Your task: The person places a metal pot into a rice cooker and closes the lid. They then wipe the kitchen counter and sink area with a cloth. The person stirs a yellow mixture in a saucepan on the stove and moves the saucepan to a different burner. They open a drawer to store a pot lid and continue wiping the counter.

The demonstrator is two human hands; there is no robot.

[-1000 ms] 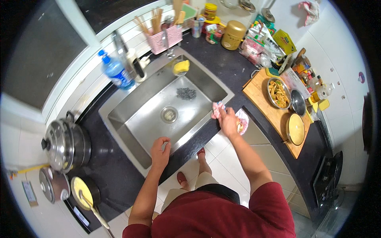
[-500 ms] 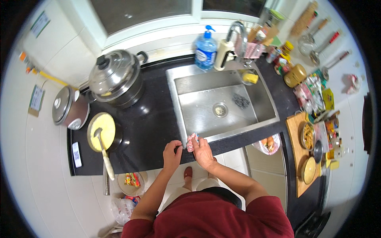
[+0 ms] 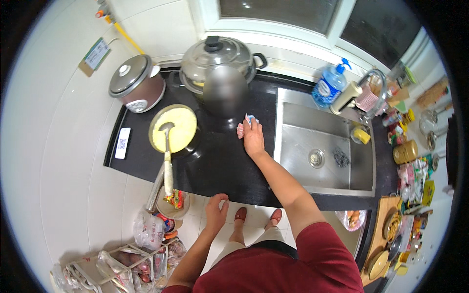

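Observation:
My right hand [image 3: 253, 138] is closed on a crumpled pink, white and blue cloth [image 3: 240, 131], pressed against the black countertop [image 3: 222, 168] left of the sink. Bits of the cloth poke out beside and beyond my fingers. My left hand [image 3: 215, 211] hangs by the counter's front edge, its fingers loosely bent, thumb apart, with nothing in it. Left of the cloth stands a saucepan [image 3: 152, 128] of pale yellow food, a ladle [image 3: 168, 163] resting in it. A large lidded steel pot [image 3: 215, 58] is farther back.
A rice cooker [image 3: 139, 88] and a phone-sized white card [image 3: 123, 143] lie at the left. The steel sink [image 3: 298, 151] holds a scouring pad [image 3: 340, 157]; a blue soap bottle [image 3: 330, 85] stands behind it. The saucepan's handle [image 3: 155, 190] juts past the counter edge, above a bin [image 3: 181, 211].
My right hand has carried the cloth from the sink's front corner to the counter farther back and left of the sink. My left hand has drawn back to the front edge; the view has shifted left.

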